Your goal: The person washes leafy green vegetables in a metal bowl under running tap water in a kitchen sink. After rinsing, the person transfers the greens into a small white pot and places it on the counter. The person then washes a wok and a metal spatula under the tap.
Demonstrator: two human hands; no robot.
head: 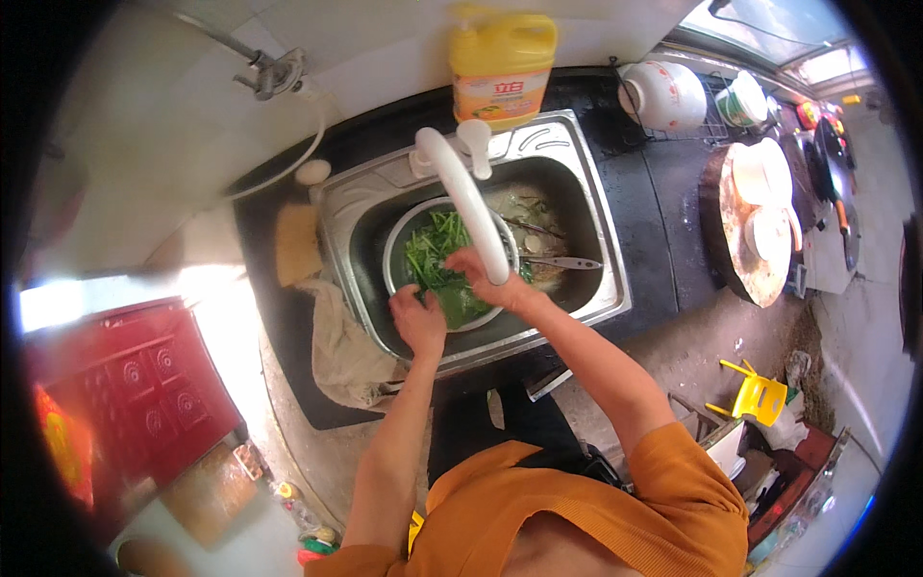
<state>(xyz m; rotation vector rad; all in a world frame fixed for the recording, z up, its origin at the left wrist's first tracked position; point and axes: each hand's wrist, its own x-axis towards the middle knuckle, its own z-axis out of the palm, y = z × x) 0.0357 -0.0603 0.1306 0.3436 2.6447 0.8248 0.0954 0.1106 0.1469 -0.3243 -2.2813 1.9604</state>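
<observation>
Leafy greens [436, 241] lie in water in a round metal basin [389, 263], which sits in the stainless steel sink [360, 238]. My left hand [420, 317] is over the basin's near-left rim, its fingertips at the greens. My right hand [497, 285] reaches in from the right under the white faucet spout [469, 202], with fingers touching the leaves. The spout partly covers that hand. Whether either hand grips any leaves is hard to see. Beside the basin, a metal utensil handle [570, 262] and loose scraps [530, 209] lie in the sink.
A yellow detergent jug [501, 79] stands behind the sink. Left of it are a sponge-like block [297, 245] and a cloth [346, 353]. To the right are a white bowl [670, 94] and a round wooden chopping block [714, 209] bearing a cleaver-like shape and small dish.
</observation>
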